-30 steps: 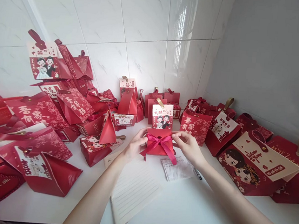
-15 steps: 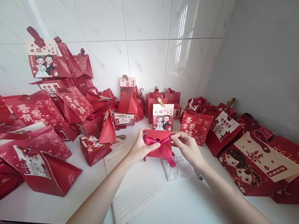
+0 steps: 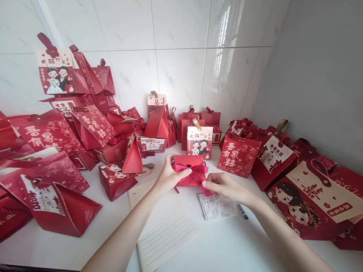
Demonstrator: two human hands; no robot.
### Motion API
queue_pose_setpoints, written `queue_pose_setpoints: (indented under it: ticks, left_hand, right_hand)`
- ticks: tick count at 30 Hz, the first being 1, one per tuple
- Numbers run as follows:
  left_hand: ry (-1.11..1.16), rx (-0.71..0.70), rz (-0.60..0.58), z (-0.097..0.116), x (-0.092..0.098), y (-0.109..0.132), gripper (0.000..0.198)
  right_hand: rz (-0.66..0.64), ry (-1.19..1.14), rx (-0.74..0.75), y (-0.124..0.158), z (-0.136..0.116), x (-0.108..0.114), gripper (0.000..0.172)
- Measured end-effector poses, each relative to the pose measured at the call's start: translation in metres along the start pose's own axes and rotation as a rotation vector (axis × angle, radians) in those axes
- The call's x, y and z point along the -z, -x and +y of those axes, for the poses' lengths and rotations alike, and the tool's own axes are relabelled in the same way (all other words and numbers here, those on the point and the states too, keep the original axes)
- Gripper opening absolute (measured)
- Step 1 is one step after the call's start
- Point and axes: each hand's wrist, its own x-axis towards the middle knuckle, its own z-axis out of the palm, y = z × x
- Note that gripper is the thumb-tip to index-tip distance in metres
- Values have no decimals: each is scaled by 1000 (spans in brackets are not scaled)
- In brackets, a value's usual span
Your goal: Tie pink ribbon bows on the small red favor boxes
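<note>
Red box [image 3: 188, 159] in grip of left fingers [image 3: 181, 175], right fingers [image 3: 213, 186] tight on ribbon tail [image 3: 201, 186]

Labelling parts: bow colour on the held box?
The bow is deep pink; best seen in the head view.

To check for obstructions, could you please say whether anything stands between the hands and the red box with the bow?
Nothing visible does: the left hand holds the box, touching its bow; the right hand touches a ribbon tail.
</note>
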Motion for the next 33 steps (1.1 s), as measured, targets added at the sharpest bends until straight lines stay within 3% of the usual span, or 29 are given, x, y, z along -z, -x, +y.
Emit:
queue_pose_setpoints:
  ticks: [12,22,33]
  left_hand:
    - [-37,12,1,5,0,3,50]
    - [-50,16,14,6,0,3,49]
    - [-47,1,10,6,0,4,50]
  right_hand:
    - [-93,6,-26,2,-1,3,35]
    - [-143,-124,63,1,3,-1,25]
    - [-152,-107,87,2,4,1,28]
